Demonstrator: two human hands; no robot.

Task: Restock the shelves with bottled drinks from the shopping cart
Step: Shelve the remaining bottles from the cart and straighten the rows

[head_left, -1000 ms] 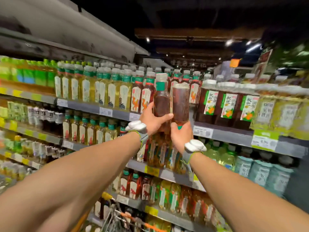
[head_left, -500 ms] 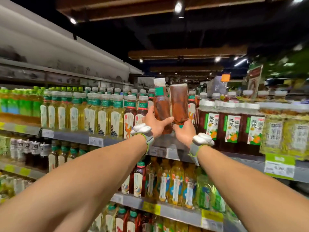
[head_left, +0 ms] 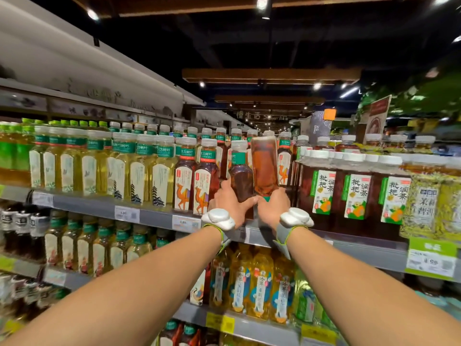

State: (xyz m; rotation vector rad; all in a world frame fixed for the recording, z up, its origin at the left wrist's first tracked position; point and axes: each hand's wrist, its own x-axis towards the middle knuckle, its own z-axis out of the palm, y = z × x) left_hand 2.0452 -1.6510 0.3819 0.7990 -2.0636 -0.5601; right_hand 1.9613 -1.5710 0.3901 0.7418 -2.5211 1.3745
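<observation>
Left hand point(head_left: 228, 204) curls round the lower body of an upright tea bottle point(head_left: 240, 178), raised at the shelf point(head_left: 154, 217) front beside camel-label bottles point(head_left: 203, 186). Right hand point(head_left: 273, 208) grips an inverted bottle point(head_left: 264, 166) by its neck, base up. Full, likely heavy, smooth plastic: mid-body hold looks safer.

We have one view: head-worn, wide-angle, from standing height. We face forward and a bit up, with the ceiling point(head_left: 249, 46) across the top and the upper shelf point(head_left: 154, 217) close by, slanting left to right through mid-frame. Centre frame, near: left hand point(head_left: 228, 203) gripping the upright bottle point(head_left: 240, 178), right hand point(head_left: 273, 208) gripping the upside-down bottle point(head_left: 264, 166). Lower shelves point(head_left: 189, 313) run off the bottom edge.
</observation>
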